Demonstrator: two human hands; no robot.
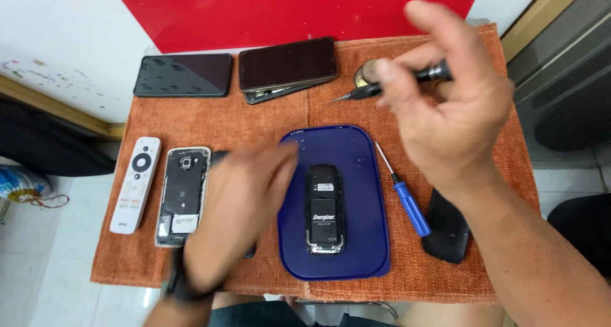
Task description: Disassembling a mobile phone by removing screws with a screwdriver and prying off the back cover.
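The right hand [445, 120], raised in the upper right of the frame, grips a black-handled precision screwdriver [398, 82] between thumb and fingers, its tip pointing left above the orange cloth [267, 120] that covers the table. The left hand [238, 206], blurred at lower centre, hovers palm down with loose fingers and grasps nothing; its fingertips reach the left edge of the dark blue mat [356, 158]. On that mat, at centre, lies a small black phone [324, 209] with its back cover off and the battery showing. Just right of the mat rests a blue-handled screwdriver [402, 196], and beside it, partly under the right forearm, a black phone cover [445, 235]. At left lie a white remote control [135, 184] and an opened smartphone [183, 193] with its insides exposed. Along the top edge of the cloth sit a black smartphone [183, 76] and a dark smartphone stacked on another part [287, 66]. A red panel [293, 9] fills the upper centre.
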